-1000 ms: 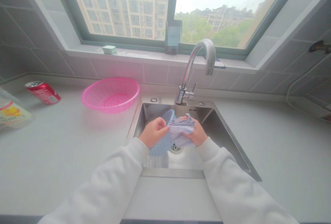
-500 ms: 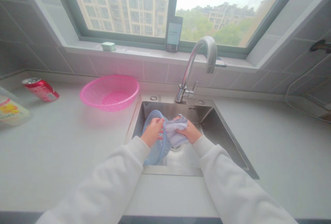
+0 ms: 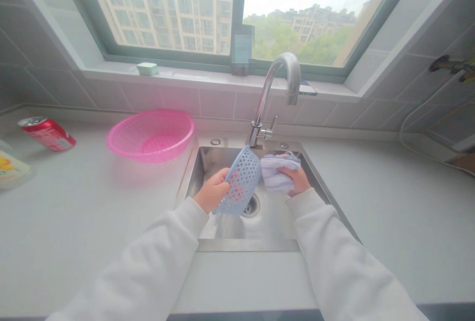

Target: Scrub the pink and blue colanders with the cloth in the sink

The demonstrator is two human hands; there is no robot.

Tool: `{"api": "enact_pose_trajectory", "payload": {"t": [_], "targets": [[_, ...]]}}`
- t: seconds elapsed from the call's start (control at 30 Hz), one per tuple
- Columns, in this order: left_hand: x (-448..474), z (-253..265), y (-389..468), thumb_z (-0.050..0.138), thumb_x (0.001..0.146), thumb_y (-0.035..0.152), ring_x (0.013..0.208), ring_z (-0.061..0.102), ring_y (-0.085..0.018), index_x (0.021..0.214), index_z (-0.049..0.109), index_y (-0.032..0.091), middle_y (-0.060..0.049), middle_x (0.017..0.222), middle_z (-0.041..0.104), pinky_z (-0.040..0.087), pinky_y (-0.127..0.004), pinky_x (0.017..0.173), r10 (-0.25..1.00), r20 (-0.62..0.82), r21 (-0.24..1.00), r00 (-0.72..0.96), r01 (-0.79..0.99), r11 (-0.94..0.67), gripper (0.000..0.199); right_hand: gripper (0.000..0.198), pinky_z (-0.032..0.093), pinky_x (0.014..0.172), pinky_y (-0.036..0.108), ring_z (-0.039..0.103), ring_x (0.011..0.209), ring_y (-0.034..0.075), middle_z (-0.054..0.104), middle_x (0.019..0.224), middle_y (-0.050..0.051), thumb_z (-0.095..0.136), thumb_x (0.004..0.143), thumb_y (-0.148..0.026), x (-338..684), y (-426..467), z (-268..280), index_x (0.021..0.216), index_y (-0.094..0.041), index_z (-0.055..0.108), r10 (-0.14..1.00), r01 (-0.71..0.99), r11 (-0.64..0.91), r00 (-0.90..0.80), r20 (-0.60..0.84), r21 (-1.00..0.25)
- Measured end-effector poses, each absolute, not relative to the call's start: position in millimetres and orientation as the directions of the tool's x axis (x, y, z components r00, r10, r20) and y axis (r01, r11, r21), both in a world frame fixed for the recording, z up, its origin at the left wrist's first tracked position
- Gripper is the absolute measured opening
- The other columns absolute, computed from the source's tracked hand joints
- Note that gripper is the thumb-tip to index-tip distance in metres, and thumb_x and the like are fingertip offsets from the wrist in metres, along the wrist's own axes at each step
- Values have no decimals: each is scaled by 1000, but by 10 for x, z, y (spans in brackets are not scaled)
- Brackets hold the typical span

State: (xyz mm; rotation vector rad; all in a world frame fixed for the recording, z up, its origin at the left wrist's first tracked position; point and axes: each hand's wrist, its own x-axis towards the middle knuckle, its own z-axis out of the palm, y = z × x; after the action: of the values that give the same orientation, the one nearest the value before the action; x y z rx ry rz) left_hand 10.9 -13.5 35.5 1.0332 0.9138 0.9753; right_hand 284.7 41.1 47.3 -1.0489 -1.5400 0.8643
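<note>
Over the steel sink [image 3: 326,197], my left hand [image 3: 211,195] grips a light blue perforated basket [image 3: 240,180] by its rim, tilted so its outer wall faces me. My right hand [image 3: 297,178] is closed on a bunched pale lilac cloth [image 3: 276,172], held just right of the basket and slightly apart from it. Both hands hover above the drain [image 3: 253,206]. White sleeves cover both arms.
A curved chrome tap [image 3: 276,88] rises behind the sink. On the white counter at left stand a pink perforated basket [image 3: 150,135], a red can [image 3: 46,133] lying on its side and a yellow packet [image 3: 9,168]. A small green object [image 3: 147,68] rests on the window sill.
My right hand has pulled the cloth away from the basket to the right. My left hand has turned the blue basket so its outside faces me and lifted it slightly.
</note>
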Motion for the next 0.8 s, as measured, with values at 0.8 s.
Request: {"api": "enact_pose_trajectory", "payload": {"t": [0.8], "targets": [[-8, 479, -139, 51, 96, 45, 61, 50, -19, 68, 49, 25, 1, 61, 54, 26, -30, 61, 937, 51, 663, 347, 690, -292, 34, 37, 58, 82, 41, 71, 83, 26, 74, 85, 6, 82, 69, -54, 2656, 382, 480, 87, -25, 68, 949, 293, 309, -159, 273, -905]]}}
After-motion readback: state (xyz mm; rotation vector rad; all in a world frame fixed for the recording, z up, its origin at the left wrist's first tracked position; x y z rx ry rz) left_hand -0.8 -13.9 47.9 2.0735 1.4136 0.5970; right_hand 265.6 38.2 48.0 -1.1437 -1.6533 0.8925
